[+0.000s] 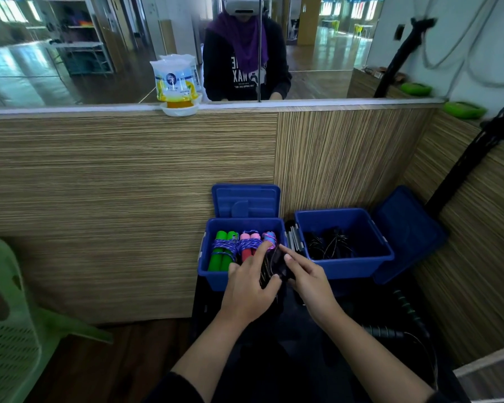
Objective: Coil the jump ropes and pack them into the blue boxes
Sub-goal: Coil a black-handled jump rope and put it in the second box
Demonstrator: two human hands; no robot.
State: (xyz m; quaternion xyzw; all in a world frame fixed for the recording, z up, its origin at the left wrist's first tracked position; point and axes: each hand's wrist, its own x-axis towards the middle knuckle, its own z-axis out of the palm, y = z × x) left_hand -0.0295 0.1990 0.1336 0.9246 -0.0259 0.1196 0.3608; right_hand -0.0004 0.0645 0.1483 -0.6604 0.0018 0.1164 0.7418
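Two open blue boxes stand against the wood-grain wall. The left box holds a green-handled rope, a pink-handled rope and a blue-handled one, each wound with purple cord. Over this box's right front corner both hands hold a coiled black jump rope. My left hand grips the coil from the left with its fingers curled round it. From the right my right hand holds it, index finger stretched out over the top. The right box contains black ropes.
Each box has its blue lid propped behind it. A green plastic chair stands at the left. A black rope with dark handles lies on the dark surface at the lower right. A bag in a white bowl sits on the ledge.
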